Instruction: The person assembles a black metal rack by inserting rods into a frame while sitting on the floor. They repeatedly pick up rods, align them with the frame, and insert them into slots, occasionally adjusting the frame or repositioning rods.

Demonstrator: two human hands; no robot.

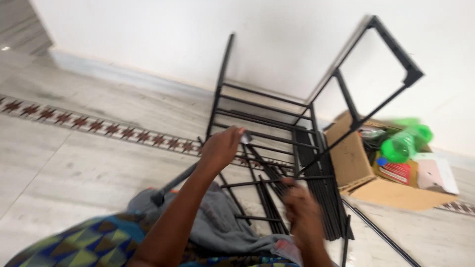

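A black metal rack frame with several thin crossbars stands tilted on the floor in front of me. My left hand is raised at the frame's middle, fingers closed on a small grey piece against one crossbar. My right hand, blurred, is lower and nearer, closed on a thin black bar of the frame. Loose black rods lie bundled beside the frame. A grey cloth lies over my lap.
An open cardboard box at the right holds green plastic bottles and packets. A loose black rod lies on the pale tiled floor. A white wall runs behind. A patterned tile strip crosses the floor.
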